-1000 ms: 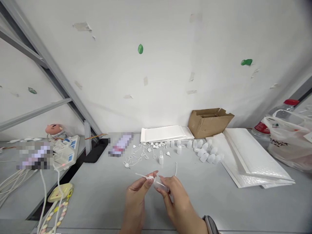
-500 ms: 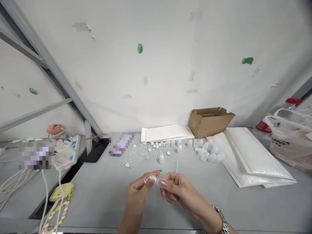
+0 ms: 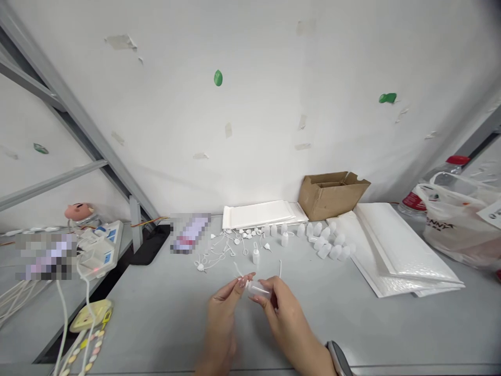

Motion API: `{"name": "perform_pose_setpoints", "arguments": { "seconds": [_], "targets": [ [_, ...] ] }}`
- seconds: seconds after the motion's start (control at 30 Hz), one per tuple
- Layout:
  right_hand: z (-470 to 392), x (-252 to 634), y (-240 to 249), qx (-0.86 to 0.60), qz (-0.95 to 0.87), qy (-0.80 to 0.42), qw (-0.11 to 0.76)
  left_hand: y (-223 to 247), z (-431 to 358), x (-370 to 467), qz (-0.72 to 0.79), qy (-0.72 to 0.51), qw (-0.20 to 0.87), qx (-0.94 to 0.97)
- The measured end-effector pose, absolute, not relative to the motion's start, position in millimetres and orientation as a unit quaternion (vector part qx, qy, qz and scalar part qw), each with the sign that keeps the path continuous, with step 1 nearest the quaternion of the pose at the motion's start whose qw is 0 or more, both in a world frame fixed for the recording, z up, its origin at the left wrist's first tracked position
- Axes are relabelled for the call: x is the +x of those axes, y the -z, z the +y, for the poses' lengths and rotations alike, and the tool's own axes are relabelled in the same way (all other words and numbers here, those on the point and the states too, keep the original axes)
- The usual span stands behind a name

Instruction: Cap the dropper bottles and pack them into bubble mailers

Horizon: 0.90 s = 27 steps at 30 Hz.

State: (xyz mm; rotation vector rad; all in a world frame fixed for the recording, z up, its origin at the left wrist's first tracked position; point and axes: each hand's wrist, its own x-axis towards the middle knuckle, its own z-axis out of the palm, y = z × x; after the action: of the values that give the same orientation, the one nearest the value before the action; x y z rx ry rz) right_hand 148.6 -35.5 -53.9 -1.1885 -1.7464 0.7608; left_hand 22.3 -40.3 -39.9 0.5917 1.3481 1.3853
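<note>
My left hand [image 3: 225, 308] pinches a small white cap, mostly hidden by the fingertips, and a thin white cord [image 3: 237, 269] sticks up beside it. My right hand [image 3: 287, 313] is closed round a small translucent plastic bottle [image 3: 258, 289], lying sideways with its neck end at the left fingertips. Whether the cap is seated on the neck I cannot tell. Beyond my hands stands a capped bottle [image 3: 255, 256], and another capped bottle [image 3: 285, 239] is farther back. Loose white caps with cords [image 3: 219, 253] lie scattered to the left. Several uncapped bottles [image 3: 324, 250] are grouped to the right.
White bubble mailers [image 3: 407, 250] lie at the right, beside a plastic bag [image 3: 457, 230]. A cardboard box [image 3: 332, 201] and flat white packets [image 3: 258, 213] sit against the wall. At left are a power strip [image 3: 104, 256], cables and a blurred phone-like object [image 3: 191, 233].
My right hand has turned and now wraps the bottle from the side, showing more of it. The cord, curled over my left fingers before, now points up and left. The view has shifted slightly.
</note>
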Motion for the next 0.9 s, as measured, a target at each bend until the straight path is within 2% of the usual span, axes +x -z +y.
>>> {"name": "perform_pose_setpoints", "arguments": {
  "seconds": [0.2, 0.47, 0.53, 0.63, 0.73, 0.8, 0.9],
  "targets": [
    [-39.0, 145.0, 54.3, -0.415, -0.706, -0.248, 0.517, 36.9, -41.9, 29.0, 0.483, -0.629, 0.572, 0.207],
    [-40.1, 150.5, 52.7, -0.362, -0.727, -0.222, 0.539, 42.8, -41.7, 25.6, 0.475, -0.628, 0.57, 0.234],
    [-38.2, 151.5, 48.1, -0.382, -0.701, -0.294, 0.526, 43.0, -39.6, 22.5, 0.489, -0.618, 0.561, 0.254],
    [-31.3, 151.6, 37.3, -0.411, -0.59, -0.541, 0.437, 42.1, -37.6, 18.4, 0.49, -0.606, 0.559, 0.284],
    [-22.3, 150.2, 30.5, -0.357, -0.447, -0.745, 0.341, 41.6, -38.4, 16.9, 0.485, -0.613, 0.55, 0.293],
    [-18.3, 148.9, 31.5, -0.33, -0.414, -0.782, 0.328, 42.9, -39.8, 17.2, 0.495, -0.618, 0.537, 0.291],
    [-17.9, 147.7, 38.1, -0.33, -0.43, -0.756, 0.366, 47.1, -41.4, 17.4, 0.514, -0.608, 0.532, 0.287]
  ]
}}
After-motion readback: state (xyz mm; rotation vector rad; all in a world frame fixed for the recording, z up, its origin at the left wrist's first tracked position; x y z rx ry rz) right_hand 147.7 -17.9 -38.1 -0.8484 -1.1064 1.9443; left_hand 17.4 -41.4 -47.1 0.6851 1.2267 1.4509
